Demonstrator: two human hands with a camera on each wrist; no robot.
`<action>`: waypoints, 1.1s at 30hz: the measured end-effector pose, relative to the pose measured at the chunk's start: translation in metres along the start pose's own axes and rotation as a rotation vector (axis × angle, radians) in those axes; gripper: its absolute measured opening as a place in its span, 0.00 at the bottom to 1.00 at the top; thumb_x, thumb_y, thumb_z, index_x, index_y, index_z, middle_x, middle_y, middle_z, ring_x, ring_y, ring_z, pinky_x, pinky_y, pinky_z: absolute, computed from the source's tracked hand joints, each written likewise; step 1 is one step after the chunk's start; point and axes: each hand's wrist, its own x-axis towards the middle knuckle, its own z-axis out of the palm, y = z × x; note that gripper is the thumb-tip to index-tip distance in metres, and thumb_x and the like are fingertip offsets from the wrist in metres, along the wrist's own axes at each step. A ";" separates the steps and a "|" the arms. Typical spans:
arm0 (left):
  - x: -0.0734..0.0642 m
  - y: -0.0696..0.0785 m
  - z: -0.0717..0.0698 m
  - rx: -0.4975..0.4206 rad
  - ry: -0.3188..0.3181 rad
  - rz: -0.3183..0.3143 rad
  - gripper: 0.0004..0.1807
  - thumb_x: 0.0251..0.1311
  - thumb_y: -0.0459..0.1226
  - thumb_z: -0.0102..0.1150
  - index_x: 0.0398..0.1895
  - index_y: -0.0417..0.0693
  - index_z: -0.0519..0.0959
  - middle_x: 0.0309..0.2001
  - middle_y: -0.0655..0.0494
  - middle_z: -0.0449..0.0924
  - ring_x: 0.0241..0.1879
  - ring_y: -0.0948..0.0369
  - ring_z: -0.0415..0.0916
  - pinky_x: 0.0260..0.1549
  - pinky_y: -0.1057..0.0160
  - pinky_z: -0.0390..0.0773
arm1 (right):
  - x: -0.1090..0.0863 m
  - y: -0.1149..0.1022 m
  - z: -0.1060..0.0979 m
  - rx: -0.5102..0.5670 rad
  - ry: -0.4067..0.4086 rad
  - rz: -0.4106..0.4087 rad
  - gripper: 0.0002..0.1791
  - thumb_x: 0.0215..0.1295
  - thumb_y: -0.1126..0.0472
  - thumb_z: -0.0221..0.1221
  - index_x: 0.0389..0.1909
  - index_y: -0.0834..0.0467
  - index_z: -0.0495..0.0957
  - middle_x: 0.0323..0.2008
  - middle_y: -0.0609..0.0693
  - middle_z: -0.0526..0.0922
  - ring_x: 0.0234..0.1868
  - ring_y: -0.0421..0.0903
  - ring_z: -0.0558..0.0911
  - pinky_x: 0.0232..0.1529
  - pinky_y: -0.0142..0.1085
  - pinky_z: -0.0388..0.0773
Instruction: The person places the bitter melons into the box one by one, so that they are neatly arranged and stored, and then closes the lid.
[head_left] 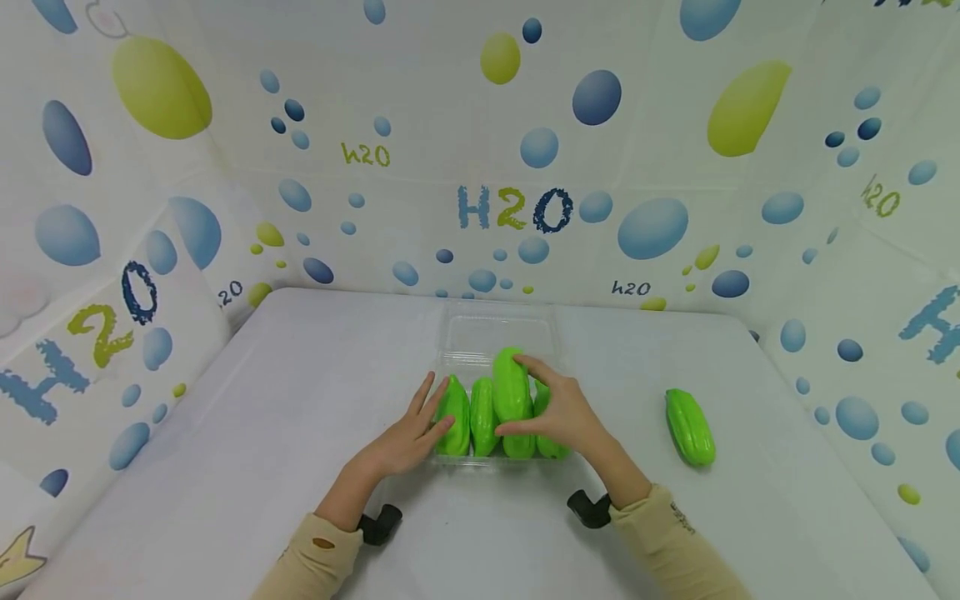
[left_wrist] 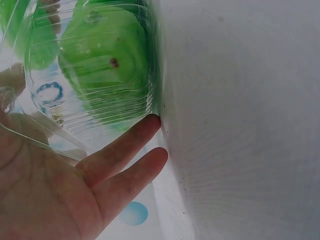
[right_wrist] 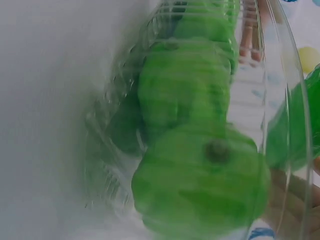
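A clear plastic clamshell container [head_left: 498, 461] stands in the middle of the table with several green ridged gourd-like vegetables [head_left: 453, 417] side by side in it. My right hand [head_left: 562, 412] grips another such gourd [head_left: 512, 383] between thumb and fingers, above the row. That held gourd [right_wrist: 295, 125] shows beyond the container's wall in the right wrist view. My left hand [head_left: 405, 437] rests at the container's left side, fingers extended and spread. In the left wrist view two fingers [left_wrist: 132, 172] reach along the outside of the clear wall, close to the tabletop.
One more green gourd [head_left: 690, 427] lies alone on the white table [head_left: 315, 358], to the right of the container. The container's lid [head_left: 498, 333] is folded back toward the rear. A printed cloth wall [head_left: 420, 217] encloses the table behind and at the sides.
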 end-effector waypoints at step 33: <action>-0.002 0.003 -0.002 0.006 -0.017 -0.009 0.35 0.70 0.51 0.34 0.73 0.50 0.36 0.71 0.47 0.23 0.66 0.41 0.45 0.53 0.39 0.61 | 0.006 -0.016 0.049 -0.106 -0.065 0.034 0.56 0.32 0.35 0.71 0.66 0.50 0.61 0.59 0.53 0.71 0.56 0.52 0.72 0.53 0.53 0.67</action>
